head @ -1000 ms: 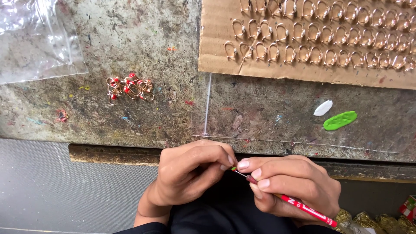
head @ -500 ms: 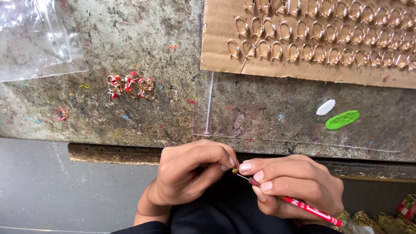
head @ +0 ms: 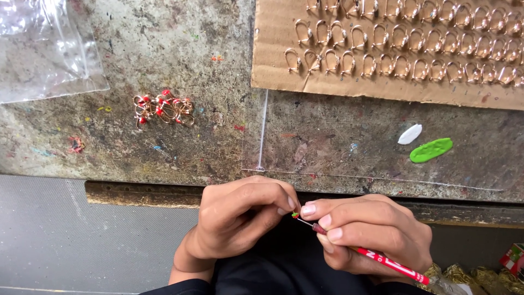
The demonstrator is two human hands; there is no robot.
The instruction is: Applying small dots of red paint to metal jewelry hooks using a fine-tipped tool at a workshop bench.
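Note:
My left hand (head: 240,218) is curled shut below the bench edge, pinching a tiny piece at its fingertips; the piece is mostly hidden. My right hand (head: 371,232) grips a thin red tool (head: 382,258) like a pencil. Its fine tip carries a dab of green and red (head: 295,215) and touches the spot between my left fingertips. A small heap of gold wire loops with red dots (head: 162,107) lies on the stained bench to the upper left of my hands.
A cardboard sheet (head: 273,49) with rows of several gold wire loops (head: 398,49) lies at the back right. A white paint blob (head: 410,134) and a green one (head: 431,149) sit on a clear sheet. A clear plastic bag (head: 46,52) lies back left.
Both hands stay almost still. The tool tip has shifted slightly at the left fingertips, and the view has drifted a little.

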